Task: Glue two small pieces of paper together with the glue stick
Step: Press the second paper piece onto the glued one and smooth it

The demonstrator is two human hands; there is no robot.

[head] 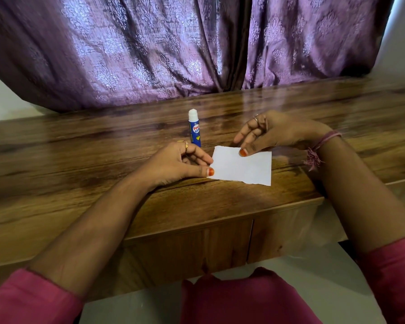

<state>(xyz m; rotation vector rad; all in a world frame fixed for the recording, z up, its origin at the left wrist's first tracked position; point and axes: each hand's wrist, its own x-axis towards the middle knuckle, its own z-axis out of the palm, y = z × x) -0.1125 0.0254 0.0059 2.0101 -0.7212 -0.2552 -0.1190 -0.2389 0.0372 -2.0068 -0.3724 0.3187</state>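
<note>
Head | wooden table [80, 160], purple curtain [150, 54] | left hand [178, 163], right hand [274, 134] pinch paper [246, 168]

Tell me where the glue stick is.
The blue glue stick with a white cap stands upright on the wooden table, just behind the left hand, left of the white paper.
</note>
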